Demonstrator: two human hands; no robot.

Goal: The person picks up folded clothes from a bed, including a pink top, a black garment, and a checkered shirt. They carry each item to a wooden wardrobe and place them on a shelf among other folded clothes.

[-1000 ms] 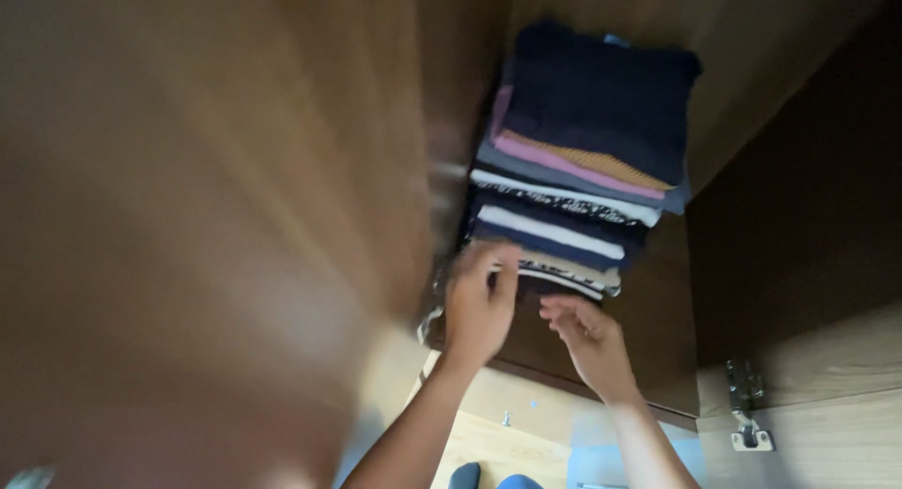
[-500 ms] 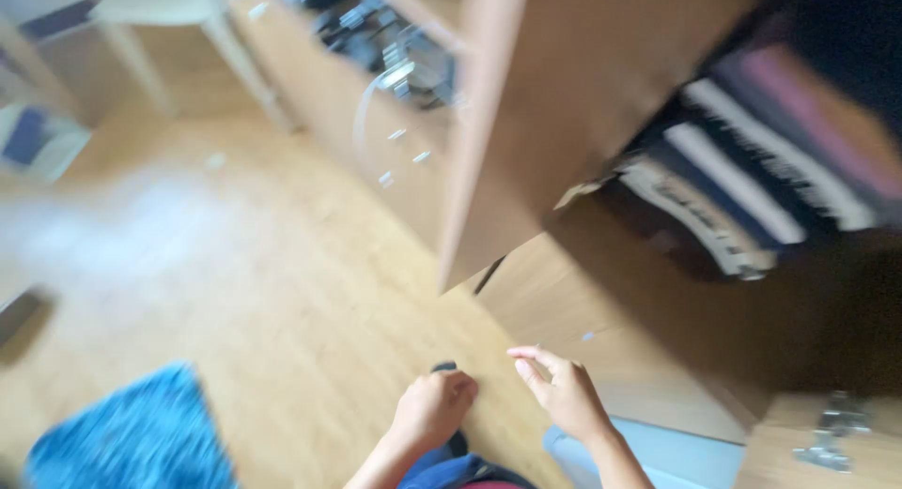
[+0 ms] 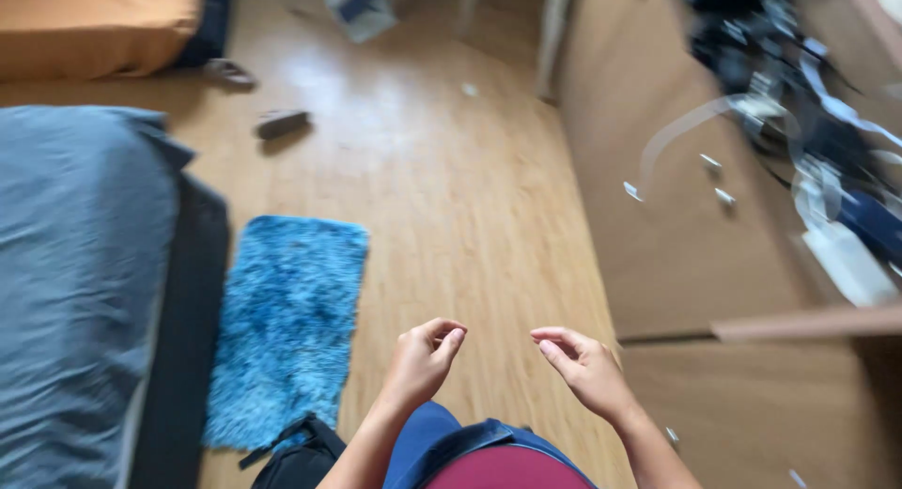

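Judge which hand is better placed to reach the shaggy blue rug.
Left, probably. The left hand hangs empty above the floor nearest the blue rug; the right hand, also empty, lies toward the wooden cabinet.

A: The floor looks like smooth wood laminate with a soft sheen, and the cabinet fronts are matt wood.

B: The blue rug is shaggy, and the bed cover is matt grey cloth

Wooden floor, shaggy blue rug on it (beside bed), dark slipper, black bag
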